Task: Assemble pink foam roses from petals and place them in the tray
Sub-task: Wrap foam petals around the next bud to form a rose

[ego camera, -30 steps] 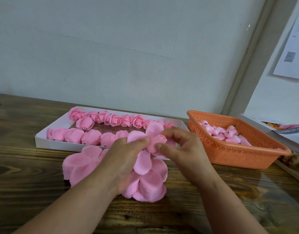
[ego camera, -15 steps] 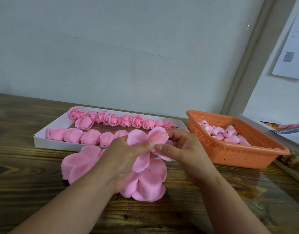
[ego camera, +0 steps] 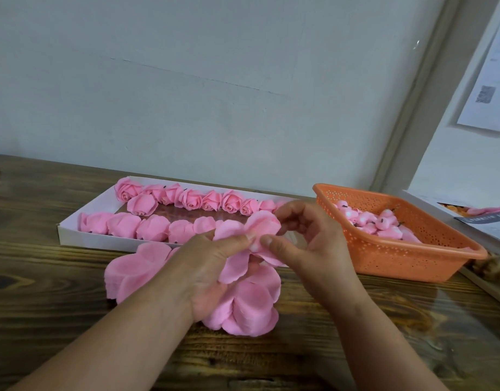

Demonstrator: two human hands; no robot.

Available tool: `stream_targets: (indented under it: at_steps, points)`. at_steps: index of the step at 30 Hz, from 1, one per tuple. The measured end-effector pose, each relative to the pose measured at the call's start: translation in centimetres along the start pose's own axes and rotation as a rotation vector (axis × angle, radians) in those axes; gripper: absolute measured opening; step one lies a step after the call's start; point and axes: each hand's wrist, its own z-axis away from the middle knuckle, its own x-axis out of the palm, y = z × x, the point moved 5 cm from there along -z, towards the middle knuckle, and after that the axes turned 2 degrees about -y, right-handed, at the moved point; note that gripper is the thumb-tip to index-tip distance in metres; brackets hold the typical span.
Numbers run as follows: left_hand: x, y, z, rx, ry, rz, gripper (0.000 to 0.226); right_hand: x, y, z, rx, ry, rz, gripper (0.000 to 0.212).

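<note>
Petals (ego camera: pixel 250 235) of pink foam are pinched between the left hand (ego camera: pixel 206 266) and right hand (ego camera: pixel 308 244), thumbs meeting, above a petal pile (ego camera: pixel 249 306) near the tray (ego camera: pixel 73 232).

The petal piece (ego camera: pixel 249 235) now lies folded flatter between both thumbs than a second ago. The right hand (ego camera: pixel 308 244) opens its fingers wider, and the left hand (ego camera: pixel 212 266) pinches closer.
</note>
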Motion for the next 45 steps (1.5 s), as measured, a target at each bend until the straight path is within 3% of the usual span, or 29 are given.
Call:
stream_targets:
  at_steps: [7,14,22,26,30,33,45]
  points:
    - [-0.5,-0.1,-0.6,0.039,0.05,-0.022,0.027,0.0,-1.0,0.3,-0.159,0.055,0.116,0.015]
    - [-0.9,-0.2,-0.6,0.045,0.098,-0.044,0.022,2.0,-0.7,0.8,-0.071,-0.078,0.12,0.014]
    - [0.2,-0.3,-0.1,0.086,-0.029,-0.073,0.016,1.3,-0.4,0.5,-0.008,-0.039,0.134,0.021]
    - [-0.1,0.0,-0.2,0.085,-0.005,-0.092,0.015,0.8,0.4,0.2,0.071,0.012,0.097,0.021]
    - [-0.2,0.2,-0.2,0.099,-0.012,-0.126,0.024,0.9,1.4,0.3,0.178,-0.099,-0.014,0.01]
    - [-0.5,0.2,-0.4,0.108,0.024,-0.148,0.021,1.0,1.4,0.5,0.189,-0.15,-0.061,0.016]
    - [0.2,0.0,0.1,0.11,-0.003,-0.161,0.018,0.9,1.5,0.4,0.147,-0.034,-0.19,0.016]
